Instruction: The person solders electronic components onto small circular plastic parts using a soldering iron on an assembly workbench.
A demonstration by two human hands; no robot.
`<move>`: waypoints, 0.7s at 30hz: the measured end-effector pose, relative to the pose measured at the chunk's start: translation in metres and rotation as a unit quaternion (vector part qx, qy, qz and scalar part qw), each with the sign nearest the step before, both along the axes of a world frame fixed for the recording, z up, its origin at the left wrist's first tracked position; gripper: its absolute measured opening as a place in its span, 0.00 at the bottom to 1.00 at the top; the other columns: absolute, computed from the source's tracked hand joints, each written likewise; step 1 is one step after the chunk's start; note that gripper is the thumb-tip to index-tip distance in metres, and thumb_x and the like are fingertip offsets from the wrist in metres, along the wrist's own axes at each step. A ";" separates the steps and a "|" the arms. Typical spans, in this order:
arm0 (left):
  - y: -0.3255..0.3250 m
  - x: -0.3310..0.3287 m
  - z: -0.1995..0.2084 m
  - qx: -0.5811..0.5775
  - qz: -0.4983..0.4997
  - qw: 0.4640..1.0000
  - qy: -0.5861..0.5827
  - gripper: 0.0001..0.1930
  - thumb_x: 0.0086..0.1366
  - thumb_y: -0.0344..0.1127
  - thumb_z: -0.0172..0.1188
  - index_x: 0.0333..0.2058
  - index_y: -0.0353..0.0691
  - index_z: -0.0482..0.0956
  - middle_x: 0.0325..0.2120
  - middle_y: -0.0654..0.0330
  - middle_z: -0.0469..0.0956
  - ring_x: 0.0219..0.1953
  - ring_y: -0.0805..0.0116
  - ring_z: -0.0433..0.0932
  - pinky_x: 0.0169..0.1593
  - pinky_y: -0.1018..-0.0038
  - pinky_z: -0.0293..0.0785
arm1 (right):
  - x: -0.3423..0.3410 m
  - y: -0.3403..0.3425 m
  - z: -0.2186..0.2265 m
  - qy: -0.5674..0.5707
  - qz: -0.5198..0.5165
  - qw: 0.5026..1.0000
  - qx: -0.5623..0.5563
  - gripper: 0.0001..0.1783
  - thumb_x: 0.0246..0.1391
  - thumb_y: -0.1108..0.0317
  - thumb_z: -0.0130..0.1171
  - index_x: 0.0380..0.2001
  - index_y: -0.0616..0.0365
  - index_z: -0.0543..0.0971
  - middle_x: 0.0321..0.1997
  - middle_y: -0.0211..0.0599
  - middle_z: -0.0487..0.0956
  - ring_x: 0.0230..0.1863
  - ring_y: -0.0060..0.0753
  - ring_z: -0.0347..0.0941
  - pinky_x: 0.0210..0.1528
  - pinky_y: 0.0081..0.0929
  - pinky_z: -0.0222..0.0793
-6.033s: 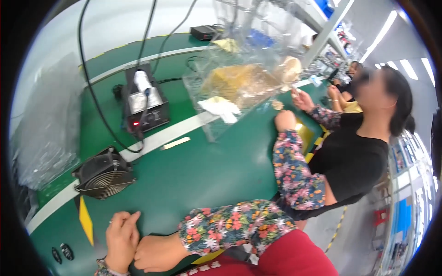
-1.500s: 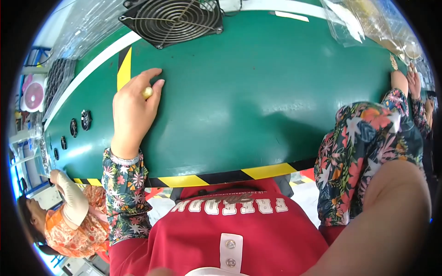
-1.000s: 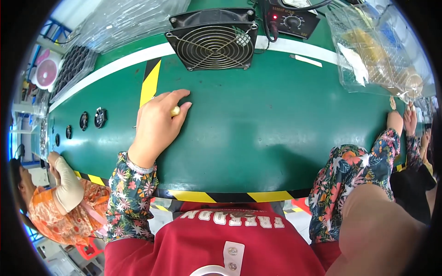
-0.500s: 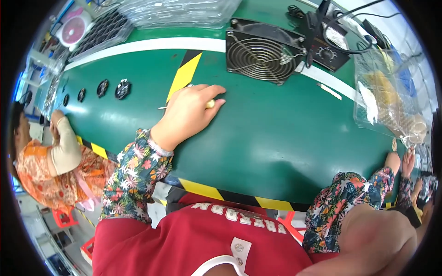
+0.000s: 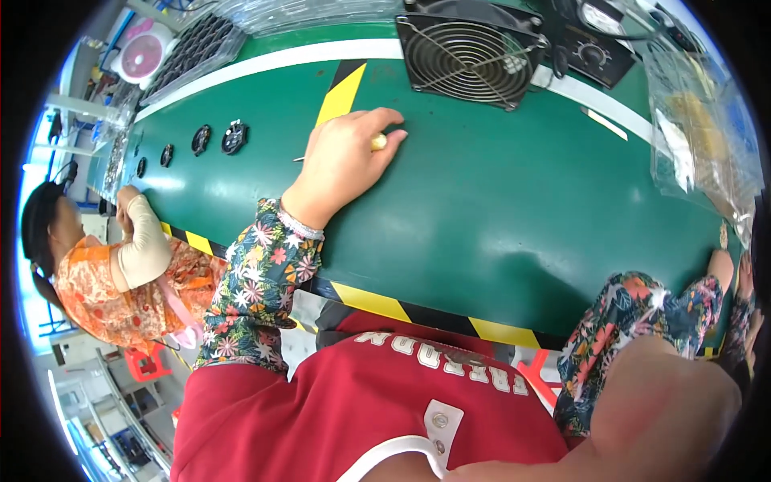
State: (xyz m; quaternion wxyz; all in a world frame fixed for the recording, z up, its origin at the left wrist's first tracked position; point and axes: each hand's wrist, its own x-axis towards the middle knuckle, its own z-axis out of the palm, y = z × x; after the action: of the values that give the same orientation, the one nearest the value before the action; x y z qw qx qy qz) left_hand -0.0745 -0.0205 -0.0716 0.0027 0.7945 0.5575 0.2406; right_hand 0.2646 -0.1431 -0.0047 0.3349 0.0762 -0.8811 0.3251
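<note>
My left hand rests on the green table, its fingers curled around a slim screwdriver-like tool with a pale yellow handle. The thin metal tip of that tool pokes out on the hand's left side. Off to the left, several small round black parts stand in a spaced row. My right hand reaches to the table's far right end, below a clear plastic bag. It is small and distorted at the rim, and its fingers cannot be made out. A small beige thing shows just beyond it.
A black fan with a wire guard stands at the back, beside a black box with a dial. Clear bags lie at the right, a black tray at the far left. A co-worker sits left; another person's hand is right.
The whole view has shifted, so the fan, black parts and co-worker appear further right, with the table things higher. My left hand keeps the tool on the table.
</note>
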 end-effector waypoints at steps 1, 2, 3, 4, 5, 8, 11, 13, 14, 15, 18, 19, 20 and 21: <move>-0.002 -0.007 0.001 0.014 0.012 1.000 -0.005 0.07 0.52 0.33 0.59 0.31 0.40 0.76 0.20 0.55 0.75 0.23 0.57 0.75 0.27 0.69 0.70 | 0.006 -0.001 0.002 -0.003 -0.005 1.000 0.002 0.18 0.46 0.69 0.47 0.42 0.64 0.67 0.39 0.38 0.67 0.41 0.33 0.65 0.48 0.28 0.61; -0.002 -0.009 0.001 0.030 0.016 0.999 -0.019 0.07 0.52 0.33 0.60 0.30 0.40 0.77 0.20 0.54 0.76 0.22 0.57 0.75 0.27 0.69 0.71 | 0.055 -0.021 0.001 -0.015 -0.018 1.000 0.006 0.18 0.46 0.69 0.47 0.43 0.64 0.67 0.39 0.38 0.67 0.41 0.33 0.65 0.48 0.28 0.61; 0.002 -0.003 0.000 0.029 0.001 0.999 -0.021 0.07 0.52 0.33 0.60 0.30 0.40 0.77 0.20 0.54 0.76 0.22 0.57 0.75 0.27 0.69 0.71 | 0.009 0.009 0.008 -0.017 -0.032 0.999 0.004 0.18 0.46 0.69 0.47 0.43 0.64 0.67 0.39 0.38 0.67 0.41 0.33 0.65 0.48 0.28 0.61; 0.005 0.004 0.000 0.028 0.010 0.999 -0.017 0.07 0.52 0.33 0.60 0.30 0.39 0.77 0.21 0.53 0.76 0.23 0.57 0.75 0.28 0.69 0.71 | 0.014 0.009 0.009 -0.018 -0.047 0.999 0.004 0.18 0.46 0.69 0.47 0.43 0.64 0.67 0.39 0.38 0.67 0.42 0.33 0.65 0.48 0.28 0.61; 0.005 0.002 -0.001 0.026 0.026 0.999 -0.008 0.06 0.52 0.32 0.60 0.30 0.39 0.77 0.22 0.53 0.76 0.23 0.57 0.75 0.28 0.70 0.71 | -0.036 0.018 0.016 -0.016 -0.054 0.998 0.001 0.18 0.46 0.69 0.47 0.43 0.64 0.67 0.39 0.38 0.67 0.42 0.33 0.65 0.49 0.28 0.61; 0.003 0.002 0.000 0.026 0.038 0.999 -0.003 0.07 0.52 0.36 0.58 0.30 0.42 0.76 0.23 0.55 0.77 0.25 0.55 0.75 0.29 0.67 0.71 | -0.039 0.021 0.022 -0.023 -0.078 0.997 0.010 0.18 0.47 0.69 0.46 0.43 0.64 0.67 0.39 0.38 0.67 0.42 0.33 0.65 0.49 0.28 0.61; 0.003 0.003 0.002 0.016 0.049 0.999 -0.007 0.07 0.53 0.35 0.58 0.31 0.41 0.76 0.24 0.54 0.76 0.26 0.55 0.75 0.29 0.67 0.71 | -0.055 0.026 0.034 -0.043 -0.105 0.993 0.024 0.18 0.47 0.69 0.46 0.43 0.64 0.67 0.40 0.38 0.67 0.42 0.33 0.65 0.49 0.29 0.61; 0.005 0.002 0.000 0.015 0.054 0.998 -0.002 0.07 0.53 0.34 0.58 0.31 0.41 0.76 0.24 0.54 0.76 0.26 0.54 0.75 0.29 0.67 0.71 | -0.077 0.038 0.043 -0.058 -0.118 0.990 0.041 0.18 0.47 0.70 0.46 0.43 0.64 0.67 0.40 0.38 0.67 0.42 0.33 0.65 0.49 0.29 0.61; 0.007 0.001 -0.003 0.026 0.049 0.998 -0.016 0.06 0.53 0.34 0.58 0.30 0.41 0.75 0.23 0.55 0.76 0.25 0.55 0.75 0.29 0.67 0.71 | -0.062 0.024 0.047 -0.073 -0.127 0.988 0.054 0.18 0.47 0.70 0.46 0.43 0.64 0.67 0.40 0.38 0.67 0.42 0.33 0.65 0.50 0.29 0.61; 0.007 0.002 -0.003 0.035 0.045 0.998 -0.027 0.06 0.53 0.34 0.58 0.30 0.41 0.75 0.23 0.55 0.76 0.25 0.55 0.75 0.29 0.67 0.71 | -0.084 0.042 0.053 -0.083 -0.131 0.986 0.064 0.18 0.48 0.70 0.46 0.43 0.64 0.67 0.40 0.38 0.67 0.43 0.34 0.65 0.50 0.29 0.61; -0.004 -0.010 0.007 0.045 0.069 0.997 -0.011 0.05 0.53 0.33 0.57 0.28 0.40 0.74 0.21 0.55 0.75 0.24 0.54 0.75 0.27 0.65 0.70 | -0.125 0.050 0.066 -0.106 -0.108 0.983 0.108 0.18 0.48 0.70 0.46 0.43 0.64 0.67 0.40 0.38 0.67 0.43 0.34 0.66 0.50 0.29 0.61; -0.010 -0.006 0.013 0.066 0.088 0.994 -0.014 0.05 0.53 0.33 0.57 0.28 0.40 0.74 0.21 0.55 0.75 0.24 0.54 0.75 0.27 0.65 0.70 | -0.126 0.042 0.074 -0.104 -0.091 0.982 0.131 0.18 0.48 0.70 0.46 0.43 0.64 0.67 0.41 0.38 0.67 0.43 0.34 0.66 0.50 0.29 0.61; -0.016 -0.015 0.013 0.068 0.090 0.994 0.006 0.04 0.53 0.32 0.56 0.27 0.40 0.74 0.21 0.55 0.75 0.24 0.54 0.75 0.27 0.64 0.70 | -0.126 0.030 0.072 -0.086 -0.053 0.983 0.151 0.18 0.48 0.70 0.46 0.43 0.64 0.67 0.41 0.38 0.67 0.43 0.34 0.66 0.50 0.29 0.61; -0.013 -0.018 0.012 0.071 0.077 0.994 0.022 0.03 0.53 0.32 0.55 0.27 0.40 0.74 0.20 0.54 0.75 0.23 0.54 0.74 0.26 0.64 0.70 | -0.134 0.036 0.077 -0.074 -0.029 0.982 0.174 0.17 0.48 0.70 0.46 0.44 0.64 0.67 0.41 0.38 0.67 0.43 0.34 0.66 0.50 0.29 0.61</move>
State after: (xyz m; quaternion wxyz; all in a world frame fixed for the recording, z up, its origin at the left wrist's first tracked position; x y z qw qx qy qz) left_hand -0.0926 -0.0336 -0.0591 -0.0846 0.7523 0.5985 0.2621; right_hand 0.1306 -0.1069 0.0724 0.2599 0.0839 -0.9483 0.1616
